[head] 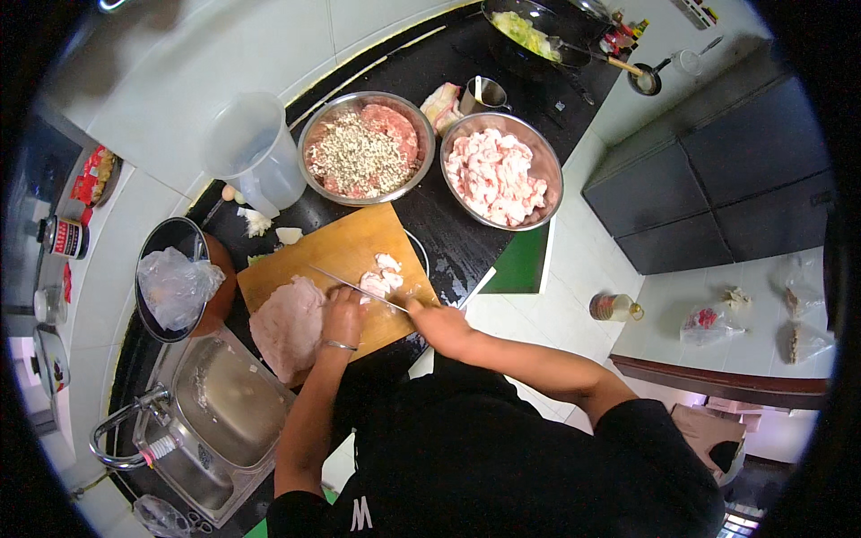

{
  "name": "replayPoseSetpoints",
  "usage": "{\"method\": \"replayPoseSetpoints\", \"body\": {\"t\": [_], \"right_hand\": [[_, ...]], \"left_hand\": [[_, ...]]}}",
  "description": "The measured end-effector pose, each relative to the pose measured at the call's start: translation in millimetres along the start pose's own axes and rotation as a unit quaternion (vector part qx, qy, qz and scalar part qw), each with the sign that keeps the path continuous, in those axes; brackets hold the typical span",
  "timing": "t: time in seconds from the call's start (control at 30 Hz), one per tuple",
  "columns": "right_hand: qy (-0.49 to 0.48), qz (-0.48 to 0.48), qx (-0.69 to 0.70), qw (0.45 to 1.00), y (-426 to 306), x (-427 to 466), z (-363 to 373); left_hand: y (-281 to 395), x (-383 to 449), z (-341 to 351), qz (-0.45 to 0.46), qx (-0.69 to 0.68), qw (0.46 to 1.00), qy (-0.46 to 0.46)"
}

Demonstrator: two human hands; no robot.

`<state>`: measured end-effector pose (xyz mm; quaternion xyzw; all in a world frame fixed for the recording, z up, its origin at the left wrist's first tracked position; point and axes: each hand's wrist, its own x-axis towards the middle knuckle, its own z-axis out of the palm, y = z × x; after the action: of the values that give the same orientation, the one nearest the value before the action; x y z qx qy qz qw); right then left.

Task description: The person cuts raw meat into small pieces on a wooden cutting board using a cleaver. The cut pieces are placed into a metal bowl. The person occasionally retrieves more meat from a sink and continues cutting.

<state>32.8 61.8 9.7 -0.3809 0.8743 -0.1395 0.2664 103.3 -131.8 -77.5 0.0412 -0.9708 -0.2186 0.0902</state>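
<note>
My right hand (pixel 440 326) grips the handle of a kitchen knife (pixel 356 286), whose blade points up and to the left over a wooden cutting board (pixel 336 242). Fingers bent, my left hand (pixel 344 315) presses on the right edge of a large pale slab of raw meat or fat (pixel 289 326), close beside the blade. Several small cut pieces of pale fat (pixel 382 277) lie on the board to the right of the knife. Behind the board stand a steel bowl of cut fat (pixel 498 178) and a steel bowl of minced meat with chopped pale bits on top (pixel 366 151).
A steel sink (pixel 229 397) with a faucet (pixel 118 437) is at the left. Near the board stand a translucent plastic jug (pixel 259 151) and a dark bin with a plastic bag (pixel 176 286). A wok with cabbage (pixel 525 33) sits at the back. An oil bottle (pixel 612 307) stands at the right.
</note>
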Motion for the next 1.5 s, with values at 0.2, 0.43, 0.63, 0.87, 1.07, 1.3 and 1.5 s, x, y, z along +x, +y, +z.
{"method": "replayPoseSetpoints", "body": {"t": [0.2, 0.43, 0.63, 0.87, 1.07, 1.3, 1.5], "right_hand": [[0.006, -0.001, -0.015, 1.000, 5, 6, 16], [0.015, 0.071, 0.034, 0.997, 29, 3, 8], [0.020, 0.068, 0.018, 0.997, 13, -2, 13], [0.069, 0.043, 0.025, 0.996, 1, 24, 12], [0.023, 0.065, 0.027, 0.997, 17, -12, 7], [0.060, 0.015, 0.004, 0.998, 12, -26, -1], [0.026, 0.020, -0.017, 0.999, 12, -34, 12]], "left_hand": [[24, -5, -7, 0.040, -0.035, 0.997, -0.058], [32, 9, -52, -0.143, -0.238, 0.957, -0.080], [41, 13, -7, -0.031, -0.106, 0.994, -0.001], [30, 12, 15, -0.016, -0.035, 0.997, -0.060], [4, 1, -9, -0.112, -0.092, 0.987, -0.068], [16, -12, -10, 0.035, -0.123, 0.992, -0.005], [19, -4, -13, -0.012, -0.089, 0.996, -0.005]]}}
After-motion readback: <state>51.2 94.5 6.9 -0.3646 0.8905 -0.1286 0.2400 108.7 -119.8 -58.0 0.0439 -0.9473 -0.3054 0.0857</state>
